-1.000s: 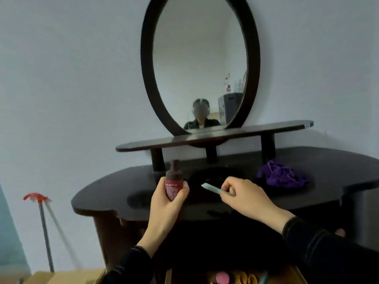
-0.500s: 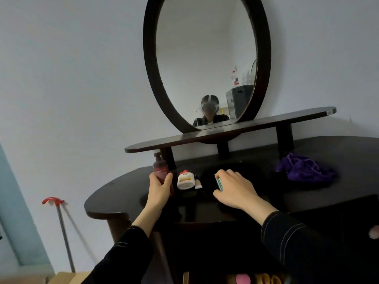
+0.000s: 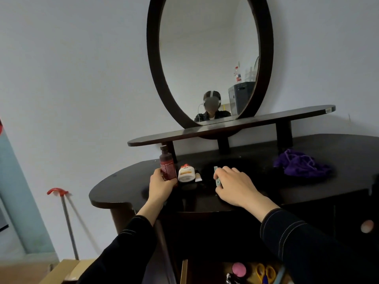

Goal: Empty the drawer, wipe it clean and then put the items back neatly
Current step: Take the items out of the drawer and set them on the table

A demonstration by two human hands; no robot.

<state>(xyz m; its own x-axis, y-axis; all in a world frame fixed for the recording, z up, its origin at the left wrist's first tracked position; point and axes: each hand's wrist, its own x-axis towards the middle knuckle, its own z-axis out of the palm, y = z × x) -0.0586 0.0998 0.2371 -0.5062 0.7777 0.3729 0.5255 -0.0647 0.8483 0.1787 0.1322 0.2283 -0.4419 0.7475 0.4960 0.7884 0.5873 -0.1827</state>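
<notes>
While the left hand (image 3: pixel 162 186) is gripping the rigid, probably slippery red bottle (image 3: pixel 167 167) low beside the white jar (image 3: pixel 186 173), the right hand (image 3: pixel 233 185) is pinching a light teal strip (image 3: pixel 217 177).

Single head view, close above the dark dressing table (image 3: pixel 256 193), facing forward toward its oval mirror (image 3: pixel 209 58).

1. Bare dark tabletop (image 3: pixel 256 173) between right hand (image 3: pixel 235 185) and purple cloth (image 3: pixel 301 166): open to reach.
2. Left of left hand (image 3: pixel 161 186): bare top to the edge.
3. Between hands: red bottle (image 3: pixel 167 166), white jar (image 3: pixel 186 173), small tube (image 3: pixel 198 177), crowded together.
4. Overhead at back: low shelf (image 3: pixel 231 128) on posts.
</notes>
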